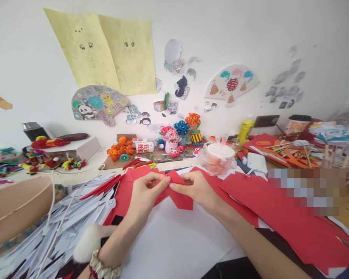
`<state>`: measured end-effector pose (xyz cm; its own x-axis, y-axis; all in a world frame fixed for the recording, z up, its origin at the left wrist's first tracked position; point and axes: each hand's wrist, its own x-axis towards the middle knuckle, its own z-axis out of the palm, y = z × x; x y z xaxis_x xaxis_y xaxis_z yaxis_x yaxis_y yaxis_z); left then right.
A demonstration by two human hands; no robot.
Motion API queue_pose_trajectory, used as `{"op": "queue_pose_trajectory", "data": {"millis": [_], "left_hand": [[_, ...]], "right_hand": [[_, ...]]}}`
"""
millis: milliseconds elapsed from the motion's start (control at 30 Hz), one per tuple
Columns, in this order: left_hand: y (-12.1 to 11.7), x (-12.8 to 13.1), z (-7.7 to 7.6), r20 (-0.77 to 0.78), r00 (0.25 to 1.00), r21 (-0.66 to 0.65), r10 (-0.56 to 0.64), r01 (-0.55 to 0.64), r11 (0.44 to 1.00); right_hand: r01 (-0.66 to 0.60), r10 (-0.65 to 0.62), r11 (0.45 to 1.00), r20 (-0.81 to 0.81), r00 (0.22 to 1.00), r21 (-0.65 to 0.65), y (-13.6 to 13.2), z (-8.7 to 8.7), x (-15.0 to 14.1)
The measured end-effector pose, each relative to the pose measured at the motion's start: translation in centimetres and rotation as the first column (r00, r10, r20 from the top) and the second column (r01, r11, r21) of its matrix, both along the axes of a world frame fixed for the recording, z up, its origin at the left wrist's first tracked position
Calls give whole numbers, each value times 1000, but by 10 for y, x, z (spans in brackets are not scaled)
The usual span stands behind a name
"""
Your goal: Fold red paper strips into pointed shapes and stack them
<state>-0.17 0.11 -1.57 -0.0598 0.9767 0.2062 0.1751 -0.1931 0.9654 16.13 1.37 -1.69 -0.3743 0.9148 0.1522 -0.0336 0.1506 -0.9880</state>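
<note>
My left hand and my right hand meet above the middle of the desk, both pinching one folded piece of red paper. Thumbs and fingertips press its upper fold from either side, and a pointed flap hangs below toward me. Beneath it lies a white sheet of paper. Behind my left hand there are more red paper pieces. To the right of my right hand, large red sheets spread over the desk. A cream scrunchie circles my left wrist.
Folded white paper strips heap at the left beside a tan bin. At the back stand pipe-cleaner flowers, a bagged plastic tub and a yellow bottle. A white cable crosses the left side.
</note>
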Motion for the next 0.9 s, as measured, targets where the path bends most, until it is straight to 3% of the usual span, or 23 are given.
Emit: {"op": "queue_pose_trajectory", "data": {"millis": [333,433,600,900], "left_hand": [[-3,-3,9,-50,997,10,-56,57,998],[-3,-7,14,-171,983,73,-73,86,994],[-4,-9,14,-359,933,236,22,68,969],[-1,-13,16,-306,948,150,-84,135,979]], "right_hand": [[-30,28,999,-78,997,-26,0,-1,0],[-31,30,999,-53,998,-24,-1,0,0],[-51,47,997,-69,997,-53,-2,-1,0],[-54,45,996,-127,991,-67,-1,-3,2]]}}
